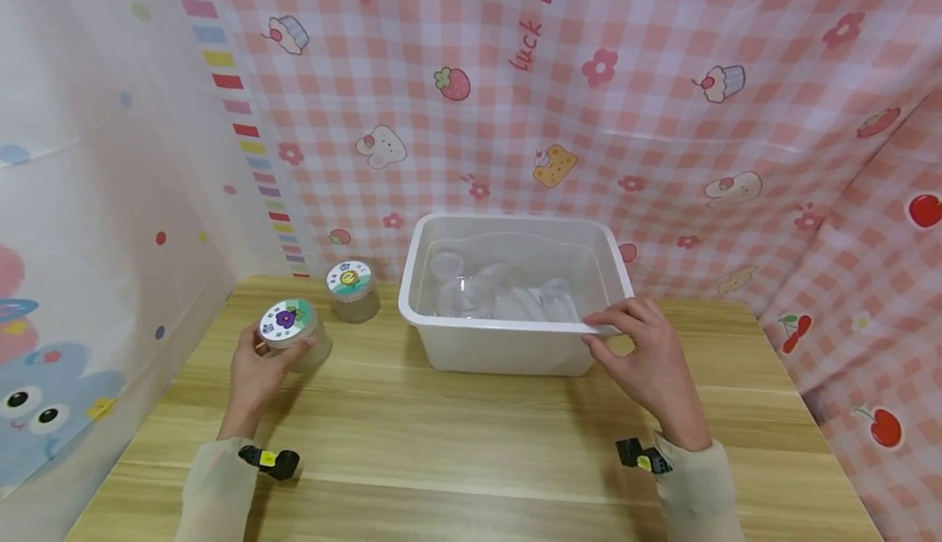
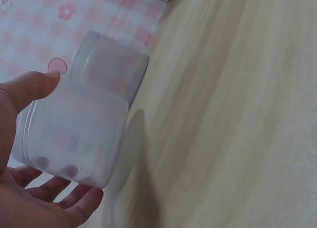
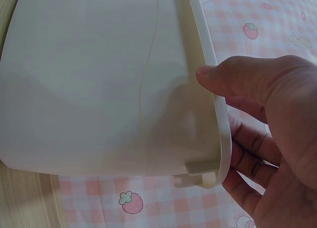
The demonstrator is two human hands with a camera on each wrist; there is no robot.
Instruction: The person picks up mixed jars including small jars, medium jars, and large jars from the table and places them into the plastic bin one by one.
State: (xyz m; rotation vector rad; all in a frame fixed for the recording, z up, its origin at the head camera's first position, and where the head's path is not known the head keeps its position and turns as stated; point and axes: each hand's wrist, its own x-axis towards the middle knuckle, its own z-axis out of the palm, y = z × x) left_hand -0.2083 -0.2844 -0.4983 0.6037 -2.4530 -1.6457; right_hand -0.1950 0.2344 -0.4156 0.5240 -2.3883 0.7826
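At the table's left, the left hand (image 1: 257, 370) curls its thumb and fingers round a clear jar (image 1: 315, 349) with a purple-flower label on its lid. The left wrist view shows this jar (image 2: 79, 134) from the side, in the left hand (image 2: 44, 193). A second clear jar (image 1: 356, 305) with a yellow-flower lid stands just behind it. The right hand (image 1: 651, 358) pinches the near right rim of a white bin (image 1: 508, 350). In the right wrist view, the right hand (image 3: 272, 139) has its thumb and fingers on either side of the bin's rim (image 3: 210, 54).
Several clear containers (image 1: 465, 297) lie inside the bin. A pink checked cloth (image 1: 478, 141) hangs behind the wooden table (image 1: 456, 444), and a pale printed cloth (image 1: 96, 158) hangs on the left.
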